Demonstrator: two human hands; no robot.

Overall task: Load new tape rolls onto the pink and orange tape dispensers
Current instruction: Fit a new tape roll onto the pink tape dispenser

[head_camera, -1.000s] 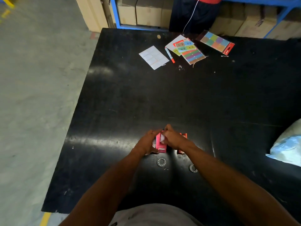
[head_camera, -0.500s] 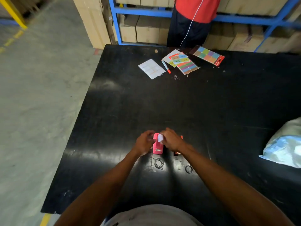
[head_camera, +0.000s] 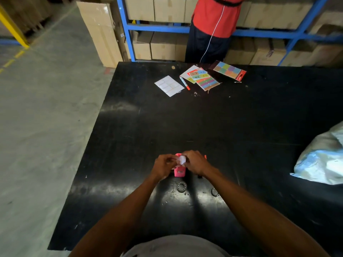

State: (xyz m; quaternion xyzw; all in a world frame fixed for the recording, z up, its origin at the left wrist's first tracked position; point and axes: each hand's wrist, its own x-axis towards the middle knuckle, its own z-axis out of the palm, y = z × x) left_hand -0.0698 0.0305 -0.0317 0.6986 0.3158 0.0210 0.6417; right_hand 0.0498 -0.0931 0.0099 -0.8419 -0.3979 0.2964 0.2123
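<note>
Compared with the earlier frames, both hands have lifted slightly and closed in over the top of the pink tape dispenser (head_camera: 179,172), and the far shelving now fills more of the view. Pink tape dispenser: upright on the black counter (head_camera: 241,127), near its front edge. A small clear tape roll (head_camera: 181,159) sits at the dispenser's top, pinched between the two hands. Left hand (head_camera: 164,166): fingers curled, gripping the roll and the dispenser's left side. Right hand (head_camera: 194,162): fingers curled over the roll from the right. Orange tape dispenser (head_camera: 205,157): just right of the pink one, mostly hidden behind the right hand. Two small dark rings lie on the counter just nearer than the pink dispenser, one (head_camera: 181,187) directly in front, one (head_camera: 214,191) to the right and partly hidden by the forearm. Far beyond the dispenser: a white label sheet (head_camera: 169,85), a pen (head_camera: 184,83) and coloured sticker packs (head_camera: 207,82). Well to the right: a crumpled plastic bag (head_camera: 323,158). Behind the counter: a person in a red top (head_camera: 213,13) at blue shelving (head_camera: 128,28) with cardboard boxes.
</note>
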